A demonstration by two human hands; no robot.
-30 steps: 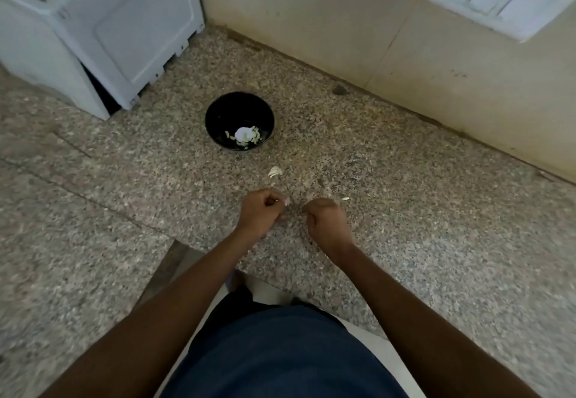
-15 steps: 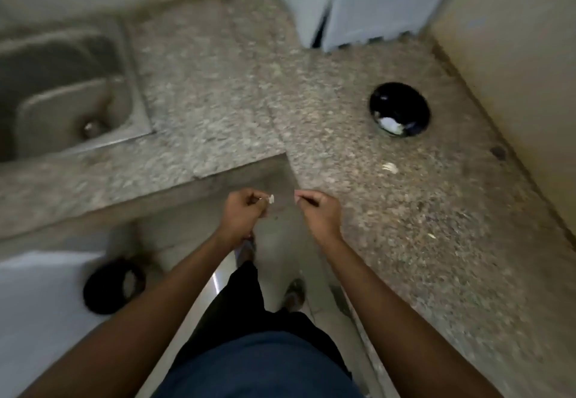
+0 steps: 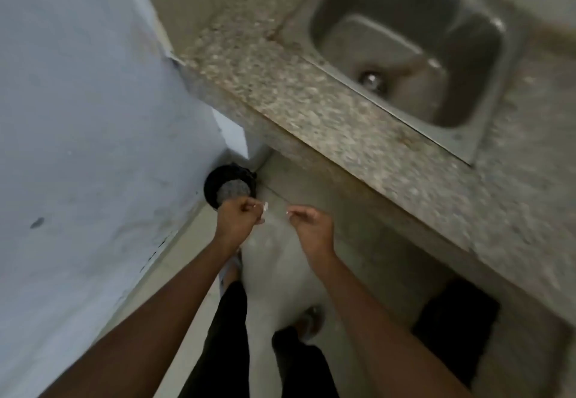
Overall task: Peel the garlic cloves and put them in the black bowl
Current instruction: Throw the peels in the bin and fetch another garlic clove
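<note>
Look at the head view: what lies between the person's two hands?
No object lies between the left hand and the right hand. Each pinches a small white scrap, and through the gap the head view shows only grey floor below.

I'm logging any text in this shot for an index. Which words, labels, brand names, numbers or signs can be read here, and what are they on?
None: no readable text in this frame.
Steel sink: no mark or label visible.
Granite counter: speckle only.
Pale blue wall: scuffs, no writing.
Black bin on the floor: plain, blurred.
</note>
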